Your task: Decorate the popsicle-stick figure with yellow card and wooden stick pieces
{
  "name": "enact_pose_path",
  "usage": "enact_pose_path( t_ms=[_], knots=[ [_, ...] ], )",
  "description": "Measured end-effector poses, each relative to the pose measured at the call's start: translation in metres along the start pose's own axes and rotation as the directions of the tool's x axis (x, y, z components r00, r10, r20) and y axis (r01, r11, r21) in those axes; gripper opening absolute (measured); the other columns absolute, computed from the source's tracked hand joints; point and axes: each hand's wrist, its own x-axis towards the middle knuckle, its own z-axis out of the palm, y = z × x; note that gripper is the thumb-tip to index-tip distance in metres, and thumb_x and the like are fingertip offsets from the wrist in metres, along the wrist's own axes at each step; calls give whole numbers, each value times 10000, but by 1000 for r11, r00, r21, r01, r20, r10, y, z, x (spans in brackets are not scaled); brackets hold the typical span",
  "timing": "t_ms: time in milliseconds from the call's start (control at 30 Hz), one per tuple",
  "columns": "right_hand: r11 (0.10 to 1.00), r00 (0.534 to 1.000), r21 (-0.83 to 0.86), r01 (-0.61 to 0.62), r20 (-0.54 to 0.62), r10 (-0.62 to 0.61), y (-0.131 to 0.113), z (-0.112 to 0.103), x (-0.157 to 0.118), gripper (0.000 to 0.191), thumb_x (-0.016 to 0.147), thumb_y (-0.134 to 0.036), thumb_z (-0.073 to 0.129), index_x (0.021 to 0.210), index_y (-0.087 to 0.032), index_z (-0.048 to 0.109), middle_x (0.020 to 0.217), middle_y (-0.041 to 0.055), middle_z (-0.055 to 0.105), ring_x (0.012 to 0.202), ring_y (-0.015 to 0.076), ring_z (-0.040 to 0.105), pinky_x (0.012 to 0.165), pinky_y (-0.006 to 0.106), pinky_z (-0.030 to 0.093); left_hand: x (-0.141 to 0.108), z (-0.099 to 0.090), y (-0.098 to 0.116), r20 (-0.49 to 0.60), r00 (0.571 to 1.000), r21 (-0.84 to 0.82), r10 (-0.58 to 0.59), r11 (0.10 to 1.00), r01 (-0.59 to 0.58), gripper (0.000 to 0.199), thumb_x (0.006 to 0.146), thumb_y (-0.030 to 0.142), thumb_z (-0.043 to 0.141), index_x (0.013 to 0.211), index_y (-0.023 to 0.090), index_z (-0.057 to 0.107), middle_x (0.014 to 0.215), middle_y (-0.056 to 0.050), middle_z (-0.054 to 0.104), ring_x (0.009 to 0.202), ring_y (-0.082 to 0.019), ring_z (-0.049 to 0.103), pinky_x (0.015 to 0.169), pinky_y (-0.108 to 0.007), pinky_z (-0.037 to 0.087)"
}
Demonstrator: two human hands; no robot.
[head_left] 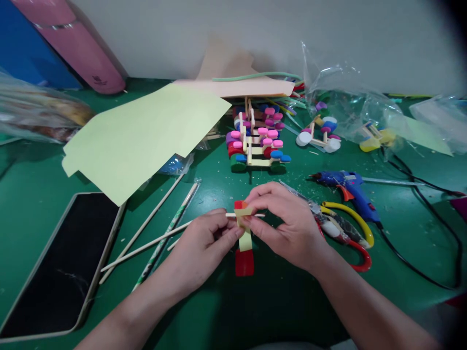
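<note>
A short thin wooden stick [231,215] lies across a pale yellow paper strip [245,240] at the centre. My left hand [209,238] pinches the strip and the stick's left part between thumb and fingers. From the right, my right hand [282,221] pinches the upper part of the strip, where it folds over the stick, the thumb below and the fingertips above. Red pieces show at both ends of the strip, the larger red piece [244,263] below it. The fingers hide part of the stick.
Small stick models with coloured wheels [259,141] stand behind my hands. A blue glue gun [352,189], its cable and scissors [359,255] lie right. Long sticks [149,221], a phone [54,262] and a yellow paper sheet [146,136] are left.
</note>
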Motion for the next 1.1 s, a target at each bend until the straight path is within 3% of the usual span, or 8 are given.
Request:
enact_pose_path(
  t_ms=[900,1000,1100],
  knots=[
    [999,1000,43,17,14,-17,-4,-2,-2,82,744,-87,558,788,-152,585,886,48,561,864,137,531,766,267,434,0,0,-5,4,994,156,110,982,-109,245,855,274,409,727,164,587,705,-2,514,650,-128,509,591,-234,390],
    [999,1000,47,7,26,-8,-4,-4,-2,122,738,-93,560,833,-169,572,909,48,557,895,151,523,790,282,433,0,0,-7,4,991,145,134,980,-133,232,852,277,417,724,172,580,723,-6,531,680,-133,523,617,-233,400],
    [999,1000,35,-29,7,29,-8,-8,-7,291,702,-102,586,980,-169,530,1024,73,530,978,187,485,815,303,419,0,-1,-8,5,989,127,147,981,-147,224,851,278,425,711,178,570,744,-6,544,711,-136,531,644,-233,405]
  ],
)
